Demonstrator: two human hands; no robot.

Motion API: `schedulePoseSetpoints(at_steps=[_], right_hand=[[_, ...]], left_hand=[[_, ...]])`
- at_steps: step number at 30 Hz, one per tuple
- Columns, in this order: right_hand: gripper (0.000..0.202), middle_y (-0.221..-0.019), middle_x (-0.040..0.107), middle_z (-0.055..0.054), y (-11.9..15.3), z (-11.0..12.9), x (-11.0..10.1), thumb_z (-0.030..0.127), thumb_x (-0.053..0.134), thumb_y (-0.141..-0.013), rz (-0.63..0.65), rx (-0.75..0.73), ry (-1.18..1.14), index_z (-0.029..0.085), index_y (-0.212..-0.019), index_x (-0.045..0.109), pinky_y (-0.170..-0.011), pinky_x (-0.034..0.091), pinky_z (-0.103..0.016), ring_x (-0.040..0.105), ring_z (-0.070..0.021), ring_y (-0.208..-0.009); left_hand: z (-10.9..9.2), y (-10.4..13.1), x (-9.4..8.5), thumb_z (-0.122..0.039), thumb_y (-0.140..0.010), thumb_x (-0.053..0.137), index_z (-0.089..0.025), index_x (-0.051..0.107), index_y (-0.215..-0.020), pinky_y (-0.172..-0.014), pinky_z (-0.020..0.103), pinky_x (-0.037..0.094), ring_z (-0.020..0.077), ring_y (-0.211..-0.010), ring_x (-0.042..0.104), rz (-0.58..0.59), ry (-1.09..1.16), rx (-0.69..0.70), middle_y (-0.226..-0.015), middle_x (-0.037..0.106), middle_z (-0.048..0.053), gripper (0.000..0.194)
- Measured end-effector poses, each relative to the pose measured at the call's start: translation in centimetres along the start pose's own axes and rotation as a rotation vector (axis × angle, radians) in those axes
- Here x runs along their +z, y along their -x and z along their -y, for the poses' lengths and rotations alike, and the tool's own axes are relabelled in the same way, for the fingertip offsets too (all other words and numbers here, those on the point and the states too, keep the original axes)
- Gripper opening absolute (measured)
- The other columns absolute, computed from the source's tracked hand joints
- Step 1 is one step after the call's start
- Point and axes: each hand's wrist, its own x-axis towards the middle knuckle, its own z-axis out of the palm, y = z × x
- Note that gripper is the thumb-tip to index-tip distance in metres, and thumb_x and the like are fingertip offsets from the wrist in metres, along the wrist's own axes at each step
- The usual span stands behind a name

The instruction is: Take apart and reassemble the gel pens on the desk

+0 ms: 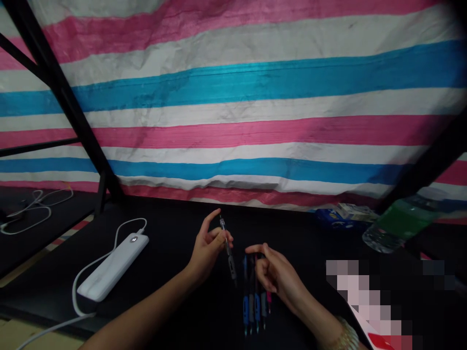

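Observation:
A retractable pen (228, 248) with a clear barrel and a dark grey grip is pinched in my left hand (209, 248), its tip slanting down. The left index finger reaches up to the pen's top end. My right hand (279, 272) is over a row of several pens, index finger stretched left across their upper ends and the other fingers curled. In that row lie a blue-grip pen (245, 308), a grey-grip pen (251, 307), another blue-grip pen (257, 305) and a pink pen (269, 299), partly hidden by the right hand.
On the left of the black table lies a white power bank (113, 267) with a white cable (76, 282). A bottle of green liquid (399, 223) and a blue packet (328, 218) are at the right. Behind hangs a striped sheet (233, 131) beside a black metal post (69, 102).

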Motion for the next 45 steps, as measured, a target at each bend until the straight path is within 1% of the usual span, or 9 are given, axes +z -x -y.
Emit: schedulePoseSetpoints(at_steps=[3, 6, 14, 23, 29, 34, 38, 42, 45], right_hand=[[0.054, -0.039, 0.044, 0.008, -0.1, 0.0, -0.2, 0.063, 0.051, -0.086, -0.053, -0.03, 0.014, 0.012, -0.099, 0.061, -0.035, 0.015, -0.018, 0.026, -0.005, -0.032], [0.051, -0.04, 0.043, 0.008, -0.1, 0.2, -0.3, 0.061, 0.053, -0.086, -0.054, -0.088, 0.042, 0.012, -0.098, 0.061, -0.036, 0.016, -0.019, 0.026, -0.0051, -0.033], [0.045, -0.044, 0.042, 0.008, -0.1, 0.3, -0.4, 0.058, 0.055, -0.085, -0.09, -0.115, 0.081, 0.014, -0.094, 0.063, -0.038, 0.017, -0.02, 0.028, -0.006, -0.036], [0.042, -0.045, 0.043, 0.007, -0.4, 0.1, -0.8, 0.055, 0.057, -0.085, -0.095, -0.129, 0.055, 0.014, -0.092, 0.062, -0.038, 0.017, -0.02, 0.03, -0.0065, -0.037], [0.043, -0.044, 0.042, 0.007, -0.6, 0.0, -0.9, 0.056, 0.056, -0.084, -0.113, -0.14, 0.084, 0.014, -0.091, 0.063, -0.038, 0.017, -0.02, 0.03, -0.007, -0.038], [0.042, -0.045, 0.042, 0.007, -0.8, -0.1, -1.1, 0.055, 0.057, -0.084, -0.118, -0.135, 0.076, 0.014, -0.09, 0.063, -0.039, 0.017, -0.02, 0.029, -0.0065, -0.038], [0.04, -0.045, 0.041, 0.007, -0.9, -0.3, -1.3, 0.054, 0.056, -0.086, -0.11, -0.135, 0.072, 0.014, -0.091, 0.063, -0.039, 0.017, -0.021, 0.029, -0.0066, -0.039], [0.038, -0.045, 0.041, 0.007, -0.9, -0.4, -1.4, 0.051, 0.055, -0.088, -0.108, -0.136, 0.064, 0.014, -0.091, 0.062, -0.04, 0.017, -0.021, 0.029, -0.0068, -0.04], [0.036, -0.046, 0.041, 0.007, -0.9, -0.4, -1.4, 0.05, 0.055, -0.088, -0.101, -0.127, 0.058, 0.014, -0.091, 0.062, -0.04, 0.017, -0.022, 0.028, -0.0065, -0.04]], left_hand=[[0.3, 0.1, 0.0, -0.032, -0.084, 0.069, -0.026, 0.036, -0.135, -0.061, 0.022, 0.042, 0.0101, -0.06, 0.055, 0.006, -0.066, 0.015, -0.071, 0.063, -0.002, 0.061], [0.3, 0.2, -0.1, -0.033, -0.083, 0.069, -0.026, 0.041, -0.127, -0.058, 0.021, 0.041, 0.0091, -0.059, 0.053, 0.013, -0.104, 0.009, -0.071, 0.06, -0.004, 0.052], [0.2, -0.1, -0.2, -0.032, -0.076, 0.075, -0.025, 0.049, -0.11, -0.052, 0.019, 0.041, 0.0075, -0.054, 0.051, 0.048, -0.121, -0.048, -0.067, 0.053, -0.007, 0.043], [-0.3, -1.1, -1.1, -0.03, -0.076, 0.075, -0.024, 0.046, -0.106, -0.055, 0.02, 0.046, 0.0084, -0.059, 0.055, 0.074, -0.134, -0.122, -0.07, 0.05, -0.007, 0.041], [-1.3, -1.8, -1.9, -0.033, -0.071, 0.078, -0.023, 0.049, -0.101, -0.056, 0.022, 0.047, 0.0096, -0.058, 0.056, 0.102, -0.167, -0.102, -0.067, 0.05, -0.007, 0.043], [-2.3, -2.0, -2.3, -0.034, -0.07, 0.08, -0.024, 0.047, -0.099, -0.058, 0.024, 0.05, 0.0113, -0.062, 0.059, 0.135, -0.19, -0.165, -0.071, 0.054, -0.006, 0.045], [-2.9, -2.2, -2.7, -0.034, -0.072, 0.077, -0.026, 0.043, -0.107, -0.057, 0.024, 0.049, 0.0122, -0.06, 0.06, 0.204, -0.241, -0.2, -0.068, 0.056, -0.006, 0.049], [-3.4, -2.4, -3.3, -0.033, -0.072, 0.077, -0.023, 0.043, -0.1, -0.053, 0.023, 0.048, 0.0123, -0.054, 0.061, 0.234, -0.307, -0.21, -0.066, 0.06, -0.004, 0.045], [-3.7, -2.6, -3.7, -0.033, -0.071, 0.075, -0.023, 0.042, -0.096, -0.051, 0.025, 0.049, 0.0135, -0.051, 0.061, 0.221, -0.339, -0.219, -0.064, 0.063, -0.002, 0.043]])
